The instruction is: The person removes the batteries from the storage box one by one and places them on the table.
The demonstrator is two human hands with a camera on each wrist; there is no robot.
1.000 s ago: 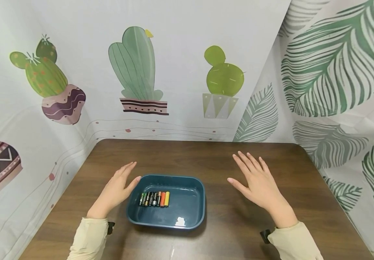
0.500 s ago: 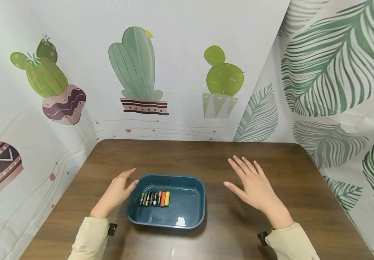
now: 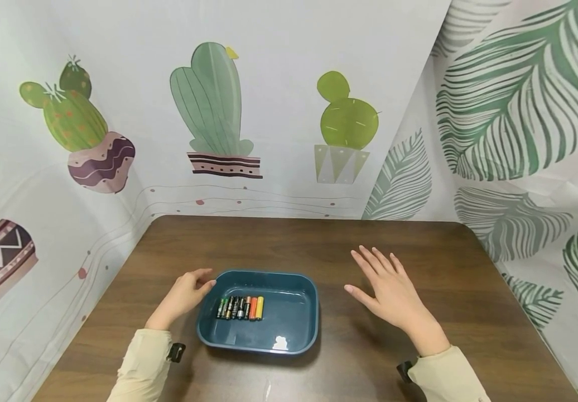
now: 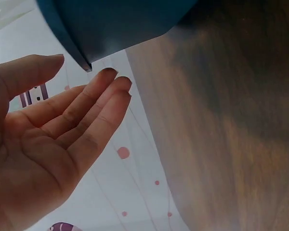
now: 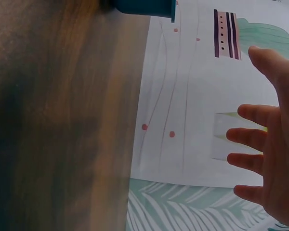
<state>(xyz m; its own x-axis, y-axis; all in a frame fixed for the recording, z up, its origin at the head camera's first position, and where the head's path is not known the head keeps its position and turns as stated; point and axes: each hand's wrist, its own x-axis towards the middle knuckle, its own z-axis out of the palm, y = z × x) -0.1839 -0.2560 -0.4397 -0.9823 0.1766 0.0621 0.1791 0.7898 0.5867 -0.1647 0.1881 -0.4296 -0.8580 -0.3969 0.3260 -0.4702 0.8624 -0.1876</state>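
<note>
A blue rectangular tray [image 3: 291,318] stands on the table, with several batteries [image 3: 240,308] in a row on the left side of its floor. Most of the batteries are dark; the two at the right end are orange and yellow. By the tray's upper left corner is my left hand [image 3: 182,295], fingers slightly bent. In the left wrist view its thumb stands apart from the fingers [image 4: 98,120], close to the tray's rim [image 4: 67,43], with nothing held. To the right of the tray my right hand [image 3: 394,296] hovers with fingers spread and holds nothing.
The brown wooden table [image 3: 339,240] has rounded far corners. Behind it hangs a white cloth [image 3: 279,111] printed with cacti, and leaf-printed cloth [image 3: 515,111] covers the right side. Each wrist wears a black strap.
My left hand has come down toward the tray's left rim, its fingers bending a little more. My right hand has moved slightly left and nearer to me. Tray and batteries stay put.
</note>
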